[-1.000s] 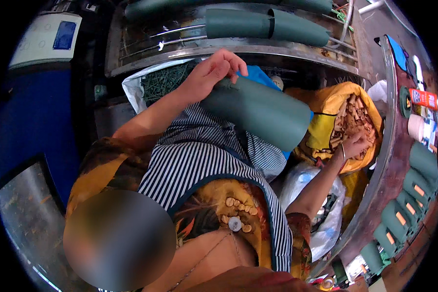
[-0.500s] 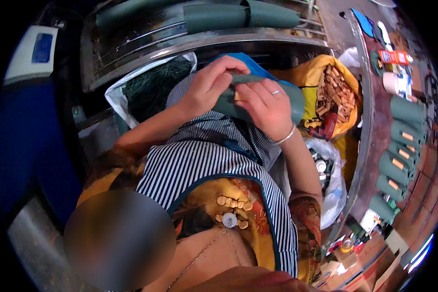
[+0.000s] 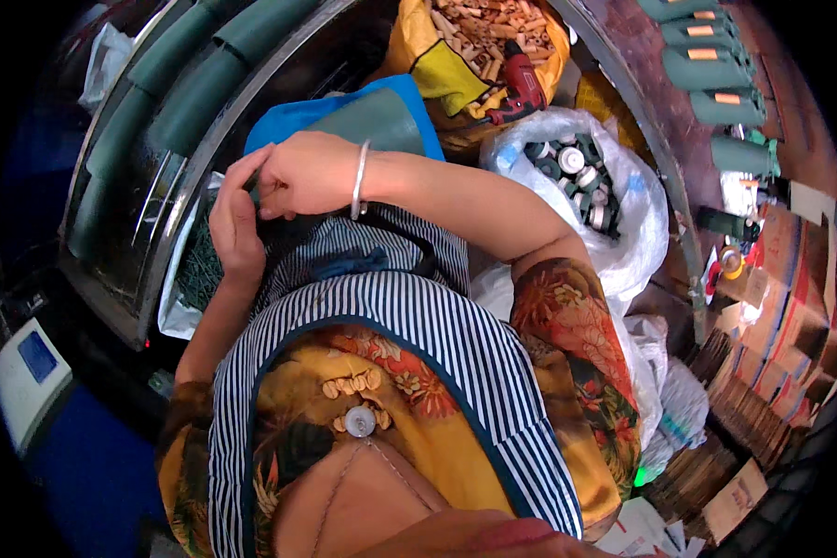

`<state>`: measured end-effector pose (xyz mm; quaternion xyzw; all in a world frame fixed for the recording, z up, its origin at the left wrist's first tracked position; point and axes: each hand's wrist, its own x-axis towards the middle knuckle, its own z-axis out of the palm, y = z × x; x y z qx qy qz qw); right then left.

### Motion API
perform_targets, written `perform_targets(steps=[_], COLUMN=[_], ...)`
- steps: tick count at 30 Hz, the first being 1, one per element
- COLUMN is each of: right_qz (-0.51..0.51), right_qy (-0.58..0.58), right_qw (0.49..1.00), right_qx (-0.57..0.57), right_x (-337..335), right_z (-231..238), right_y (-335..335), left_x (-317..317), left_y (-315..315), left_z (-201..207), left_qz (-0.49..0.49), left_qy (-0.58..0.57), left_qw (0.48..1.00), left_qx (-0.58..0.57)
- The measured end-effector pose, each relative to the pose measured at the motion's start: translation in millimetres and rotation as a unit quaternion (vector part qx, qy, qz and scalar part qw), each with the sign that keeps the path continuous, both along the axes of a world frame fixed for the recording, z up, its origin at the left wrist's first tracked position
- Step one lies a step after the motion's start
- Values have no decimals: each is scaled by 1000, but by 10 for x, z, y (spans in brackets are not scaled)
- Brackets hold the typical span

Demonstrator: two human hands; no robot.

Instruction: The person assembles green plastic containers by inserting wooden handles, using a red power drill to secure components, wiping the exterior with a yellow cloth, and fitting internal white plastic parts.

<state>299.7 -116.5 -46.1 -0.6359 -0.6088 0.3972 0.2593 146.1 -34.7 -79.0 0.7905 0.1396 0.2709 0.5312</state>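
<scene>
A dark green, smooth cylinder [image 3: 372, 123] lies across my lap on a blue cloth [image 3: 424, 121]. My right hand [image 3: 307, 174] is bent over the near left end of it, fingers curled inward, a bangle at the wrist. Facing it, my left hand [image 3: 236, 228] has its fingers bent, and their tips meet the right hand's fingers. A small dark bit shows between the two hands, too hidden to name. The cylinder's left end is covered by my right hand. Under my hands is the striped apron [image 3: 381, 246].
Ahead, a yellow sack [image 3: 409, 42] holds small wooden pieces, with a red power drill [image 3: 519, 88] at its edge. A white plastic bag [image 3: 637, 200] holds green-and-white caps. Left are a rack of green cylinders [image 3: 181, 116] and a sack of green strands [image 3: 198, 274]. Labelled cylinders [image 3: 711, 67] stand right.
The view has turned to the right. Both hands, earlier spread along the cylinder, are now together at its left end. The small orange piece at my right fingers no longer shows.
</scene>
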Motion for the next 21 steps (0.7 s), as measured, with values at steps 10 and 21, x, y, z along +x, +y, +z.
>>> perform_targets(steps=[10, 21], right_qz=[-286, -208], right_qy=[-201, -511], right_qw=[901, 777], right_qx=[257, -302], right_x=[1066, 2058], right_z=[-181, -2145], right_y=[-1061, -4547], left_x=[29, 110], left_y=[317, 562], left_z=[55, 309], left_qz=[-69, 10], left_qy=[37, 237], left_qw=[996, 940], left_qx=[51, 247])
